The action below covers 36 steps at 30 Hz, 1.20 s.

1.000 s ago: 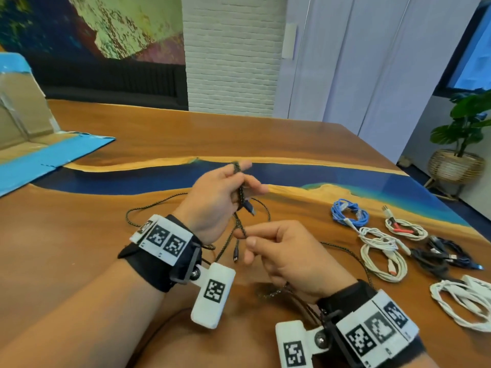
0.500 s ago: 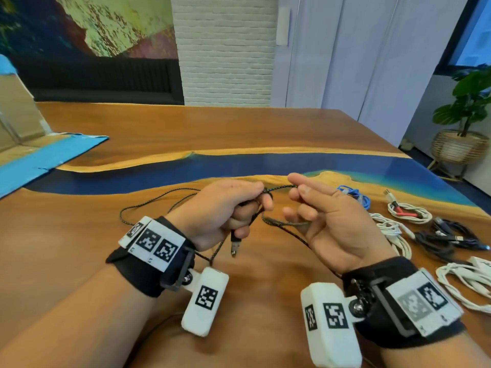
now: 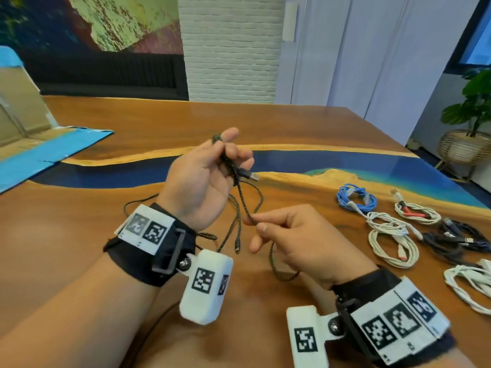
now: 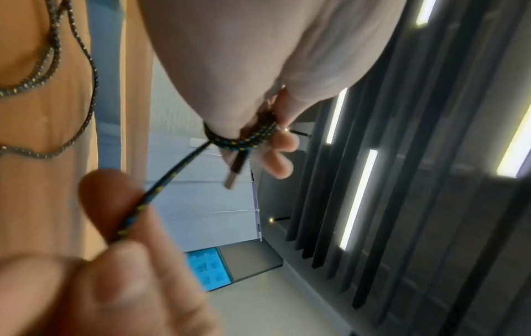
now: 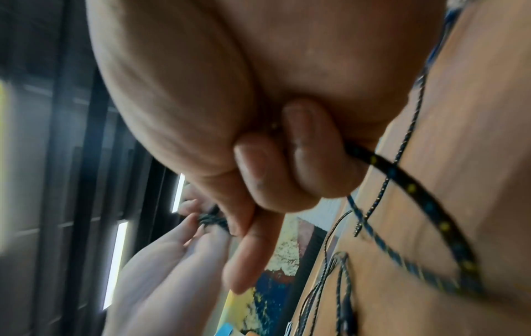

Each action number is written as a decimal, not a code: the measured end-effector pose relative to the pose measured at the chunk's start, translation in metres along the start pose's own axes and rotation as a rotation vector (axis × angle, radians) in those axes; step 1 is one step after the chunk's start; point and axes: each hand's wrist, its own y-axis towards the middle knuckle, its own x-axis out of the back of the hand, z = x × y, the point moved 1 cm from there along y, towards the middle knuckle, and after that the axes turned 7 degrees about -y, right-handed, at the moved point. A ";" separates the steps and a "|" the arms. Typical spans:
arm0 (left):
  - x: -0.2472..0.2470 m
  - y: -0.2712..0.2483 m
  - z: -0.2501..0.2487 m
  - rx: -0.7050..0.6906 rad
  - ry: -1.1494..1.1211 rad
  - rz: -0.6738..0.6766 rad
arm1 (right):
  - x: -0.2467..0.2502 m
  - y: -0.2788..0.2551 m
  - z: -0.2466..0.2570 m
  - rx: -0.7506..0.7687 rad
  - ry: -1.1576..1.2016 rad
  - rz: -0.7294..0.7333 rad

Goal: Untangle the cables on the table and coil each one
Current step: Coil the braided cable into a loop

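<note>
Cable material: we see a thin braided cable (image 3: 240, 193), dark with small yellow and blue flecks, round in section and limp; the left wrist view shows the weave most clearly (image 4: 161, 188).
Cable position: it is held above the table (image 3: 305, 128) between our two hands, with slack loops trailing onto the wood below the left wrist.
Cable ends: a dark USB plug (image 3: 248, 175) with a metal tip pokes out beside the left fingers; a slimmer plug (image 3: 236, 247) hangs near the table.
Left hand: our left hand (image 3: 202, 181) is raised, fingers curled around several turns of cable wound at the fingertips (image 4: 276, 145).
Right hand: our right hand (image 3: 300, 240) pinches the taut strand between thumb and forefinger, the other fingers folded in; in the right wrist view the cable leaves the palm's far side (image 5: 402, 181).
Table surface: glossy brown wood with a blue resin band and a pale yellow edge winding across.
Coiled bundles: to the right lie a blue coil (image 3: 357, 200), a white coil with red parts (image 3: 414, 212), a bigger cream coil (image 3: 393, 240), dark cables (image 3: 457, 240) and another white coil (image 3: 470, 284).
Wrist gear: black fabric straps carry white blocks (image 3: 206, 285) printed with black square codes.
Cardboard: an open box (image 3: 24, 128) with blue tape sits at far left.
</note>
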 end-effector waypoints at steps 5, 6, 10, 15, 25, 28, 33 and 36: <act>-0.006 -0.012 0.019 0.156 0.652 0.076 | -0.002 -0.006 0.016 0.109 0.142 0.010; -0.007 -0.015 0.020 0.207 0.757 0.127 | 0.002 -0.006 0.015 0.106 0.228 -0.035; -0.012 -0.022 0.017 0.329 0.807 0.307 | 0.018 -0.004 0.011 0.101 0.387 -0.128; -0.011 -0.027 0.008 0.495 0.600 0.353 | 0.029 -0.003 0.009 0.038 0.452 -0.277; -0.015 -0.022 0.011 0.427 -0.014 0.299 | 0.052 0.007 -0.011 0.055 0.885 -0.696; -0.011 -0.019 0.012 0.379 -0.133 0.310 | 0.046 0.005 -0.006 0.034 0.883 -0.643; -0.003 -0.011 0.007 0.293 -0.271 0.249 | 0.039 0.002 0.001 0.034 0.891 -0.544; 0.000 -0.009 0.003 0.288 -0.312 0.239 | 0.048 0.001 -0.001 0.090 0.866 -0.523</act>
